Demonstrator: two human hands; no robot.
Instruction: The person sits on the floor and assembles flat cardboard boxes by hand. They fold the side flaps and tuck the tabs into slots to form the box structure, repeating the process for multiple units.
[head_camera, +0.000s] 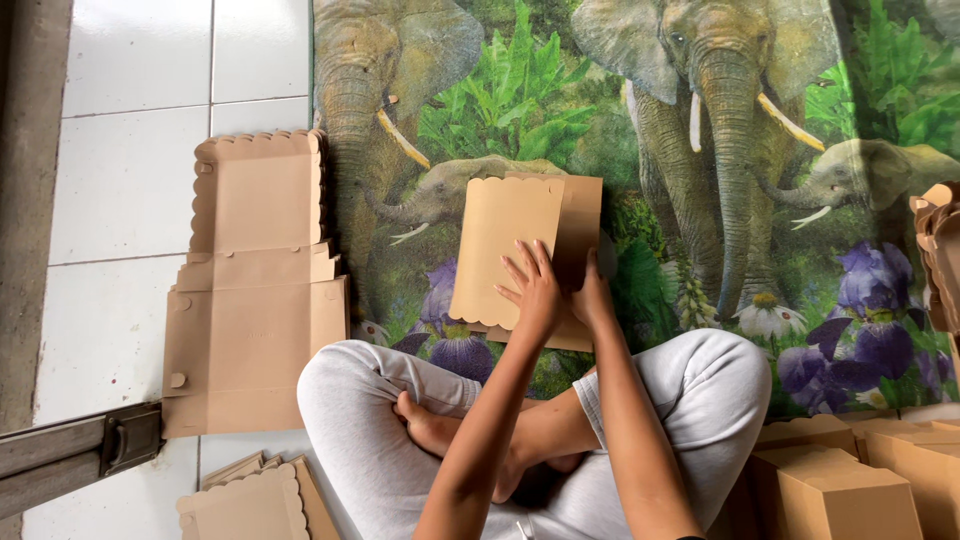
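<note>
Crossed legs in grey trousers (400, 400) fill the foreground. Beyond them, the left hand (533, 290) presses flat, fingers spread, on a tan scalloped-edge cardboard box blank (500, 240) lying on the elephant-print mat (700, 200); the right hand (592, 295) grips its folded flap.

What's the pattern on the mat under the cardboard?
The mat shows grey elephants among green leaves and purple flowers, seen best in the head view.

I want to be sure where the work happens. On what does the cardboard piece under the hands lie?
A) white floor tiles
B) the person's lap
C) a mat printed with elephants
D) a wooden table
C: the cardboard piece lies on the elephant mat, with both hands pressing it.
</note>
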